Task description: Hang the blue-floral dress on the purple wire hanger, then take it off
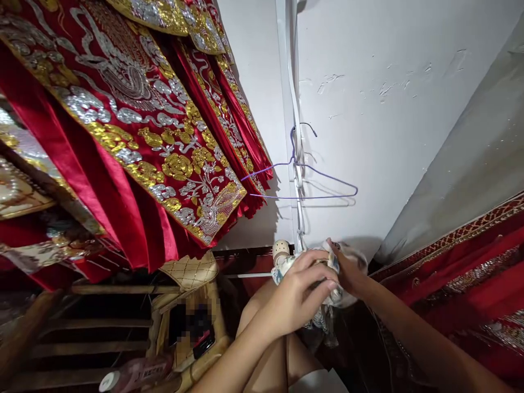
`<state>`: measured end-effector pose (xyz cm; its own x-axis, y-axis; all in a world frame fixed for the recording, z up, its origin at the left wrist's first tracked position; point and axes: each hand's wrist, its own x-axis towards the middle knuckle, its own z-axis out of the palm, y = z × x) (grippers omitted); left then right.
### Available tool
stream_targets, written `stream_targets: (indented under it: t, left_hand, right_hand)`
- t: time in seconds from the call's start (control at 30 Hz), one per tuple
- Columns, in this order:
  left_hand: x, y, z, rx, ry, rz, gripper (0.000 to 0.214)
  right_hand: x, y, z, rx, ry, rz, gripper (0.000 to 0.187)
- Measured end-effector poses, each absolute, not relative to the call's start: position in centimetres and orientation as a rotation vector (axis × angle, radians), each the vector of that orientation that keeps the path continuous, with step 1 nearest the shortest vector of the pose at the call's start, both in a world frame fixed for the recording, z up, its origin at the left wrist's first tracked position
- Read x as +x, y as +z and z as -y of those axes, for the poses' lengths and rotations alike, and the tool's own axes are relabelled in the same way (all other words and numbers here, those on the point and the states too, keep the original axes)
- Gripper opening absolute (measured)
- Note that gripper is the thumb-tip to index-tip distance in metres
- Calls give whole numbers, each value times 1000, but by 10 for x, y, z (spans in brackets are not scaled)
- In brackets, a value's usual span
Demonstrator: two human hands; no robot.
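Observation:
A bunched white cloth (282, 271) with a blue-green pattern is between my two hands, above my knees. My left hand (301, 289) curls over its left side, fingers bent and thumb pointing right. On the other side my right hand (347, 271) grips the bundle, its fingers partly hidden by the folds. Pale translucent material (358, 256) shows behind the right hand, and I cannot tell whether it is part of the same piece. Above the hands, apart from them, a bare purple wire hanger (327, 174) hangs against the wall.
Red embroidered garments (176, 164) hang at the upper left, and more red fabric (483, 295) fills the right side. A bamboo rack (102, 322) stands at lower left with a pink bottle (139, 374). A white cord (295, 93) runs down the wall (393, 120).

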<state>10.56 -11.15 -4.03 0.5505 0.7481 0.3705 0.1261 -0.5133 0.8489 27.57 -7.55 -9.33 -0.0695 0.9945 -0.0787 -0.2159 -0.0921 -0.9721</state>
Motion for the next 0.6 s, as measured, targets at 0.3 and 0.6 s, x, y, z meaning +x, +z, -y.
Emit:
stream_targets:
  t: [0.3, 0.6]
  left_hand:
    - [76, -55, 88, 2118, 756, -613, 55]
    - [13, -65, 86, 2357, 315, -1228, 29]
  right_hand:
    - [282, -37, 93, -941, 1959, 1781, 25]
    - [307, -17, 38, -1469, 457, 1926, 60]
